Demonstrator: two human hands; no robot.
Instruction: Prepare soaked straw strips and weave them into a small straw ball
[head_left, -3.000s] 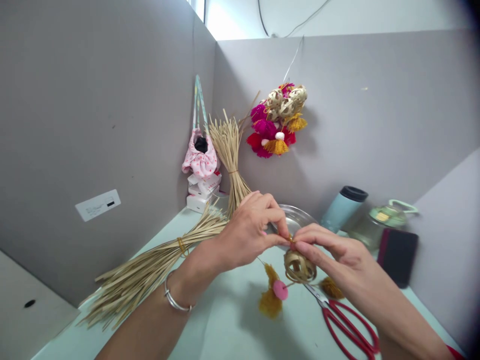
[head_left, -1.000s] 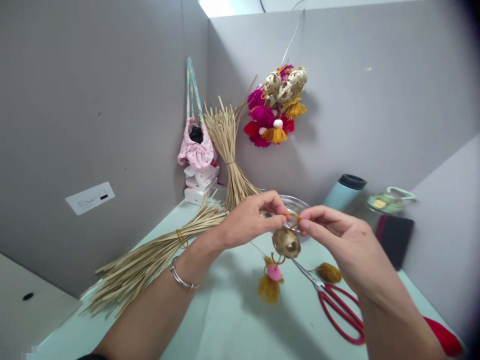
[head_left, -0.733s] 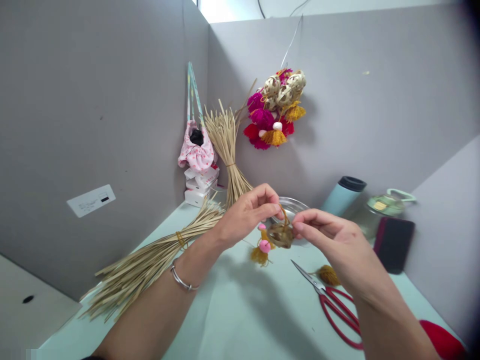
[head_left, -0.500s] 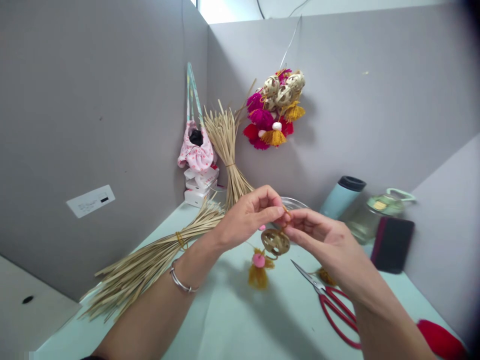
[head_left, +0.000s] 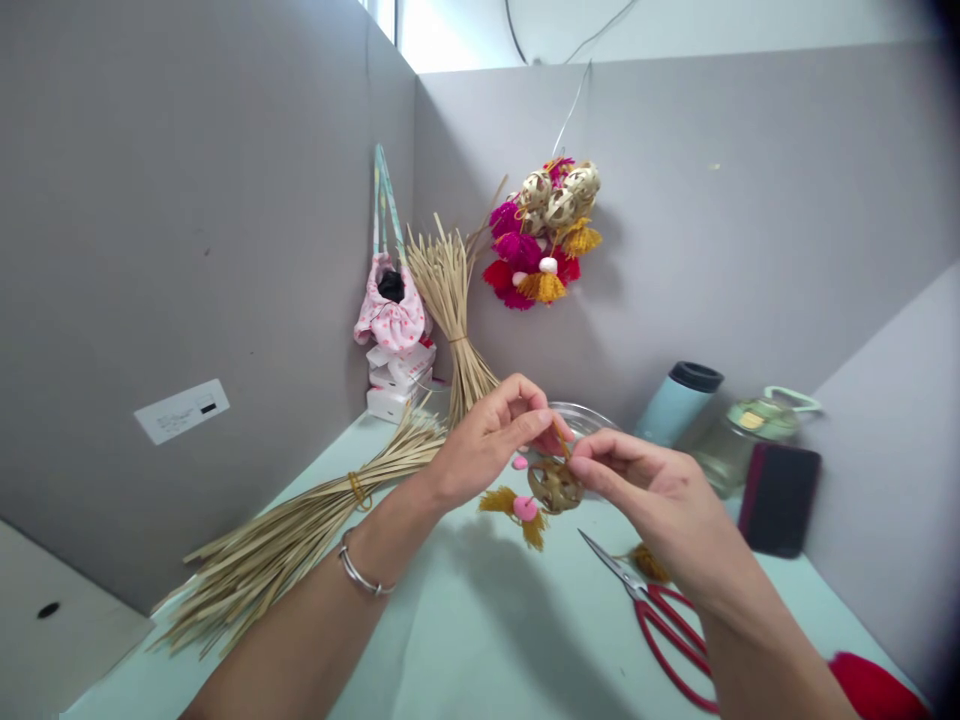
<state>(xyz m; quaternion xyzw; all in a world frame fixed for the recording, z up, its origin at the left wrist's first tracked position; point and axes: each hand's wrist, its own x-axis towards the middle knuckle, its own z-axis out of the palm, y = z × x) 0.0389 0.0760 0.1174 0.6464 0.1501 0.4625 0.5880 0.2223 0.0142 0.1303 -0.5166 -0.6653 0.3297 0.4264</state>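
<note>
Between my hands a small woven ball (head_left: 555, 487) hangs over the table from a mustard cord (head_left: 561, 437). A pink bead (head_left: 525, 508) and a mustard tassel (head_left: 498, 501) dangle at the ball's left side. My left hand (head_left: 504, 430) pinches the upper part of the cord between thumb and fingers. Lower down, the thumb and forefinger of my right hand (head_left: 634, 480) close on the cord just above the ball. Fingertips partly cover the cord's ends. Red-handled scissors (head_left: 651, 600) lie below my right hand, beside a mustard yarn bundle (head_left: 649, 562).
Tied bundles of dry strips lie (head_left: 300, 540) at left and stand (head_left: 457, 330) behind. A cluster of woven balls and tassels (head_left: 540, 235) hangs on the partition. A glass bowl (head_left: 589, 415), blue tumbler (head_left: 679, 405), green bottle (head_left: 750, 435) and phone (head_left: 780, 500) stand behind my right hand.
The tassel and bead have swung from hanging down to spread out sideways. My left hand has shifted slightly left, so more cord shows between my hands. The view has tilted up a little.
</note>
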